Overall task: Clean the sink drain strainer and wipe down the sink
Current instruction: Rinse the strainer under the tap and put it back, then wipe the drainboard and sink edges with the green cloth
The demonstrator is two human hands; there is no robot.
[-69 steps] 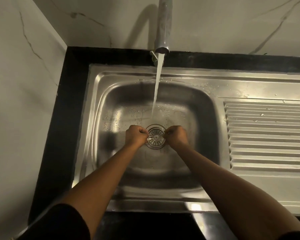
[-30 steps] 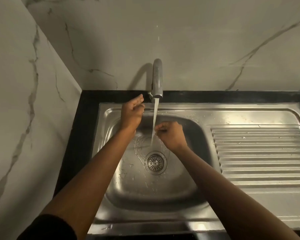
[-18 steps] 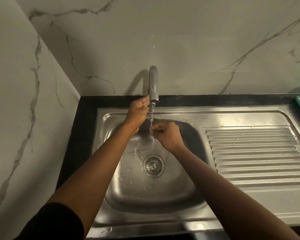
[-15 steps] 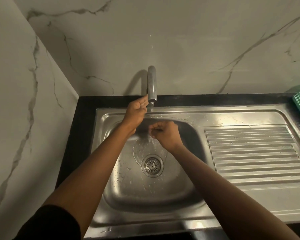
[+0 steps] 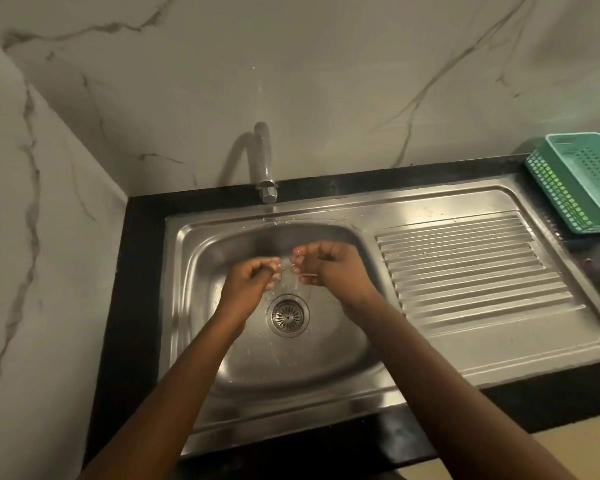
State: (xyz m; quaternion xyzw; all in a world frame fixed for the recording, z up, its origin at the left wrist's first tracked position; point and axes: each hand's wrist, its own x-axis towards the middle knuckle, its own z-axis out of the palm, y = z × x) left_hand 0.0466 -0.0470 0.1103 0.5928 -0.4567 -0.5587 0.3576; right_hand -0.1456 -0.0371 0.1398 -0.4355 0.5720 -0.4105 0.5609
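Both arms reach in over the near edge of the sink point(image 5: 174, 306) and meet above the basin. The left hand point(image 5: 248, 282) is balled up, fingers curled tight, its fingertips point(image 5: 275, 271) turned toward the other hand. The right hand point(image 5: 336, 268) mirrors it, knuckles up and fingers folded in. The two sets of fingertips are just apart, and there's a glassy, wet-looking blur between them. Whether either hand is pinching something there, I cannot tell.

Down below, the drain strainer point(image 5: 287, 316) sits in its hole at the middle of the basin floor, just nearer the viewer than the hands. Neither hand touches it. It's a round steel disc with slots fanning out like spokes from a small hub, a shiny ring around it, and it lies flat in the drain. Droplets and wet streaks speckle the steel around it and along the far rim.

The faucet point(image 5: 264, 164) arcs out from the wall over the basin's far edge. The ribbed drainboard point(image 5: 465, 265) fills the sink's right half. A green basket point(image 5: 582, 181) stands at the far right corner of the black counter point(image 5: 136, 306), just beside the drainboard's far right corner.
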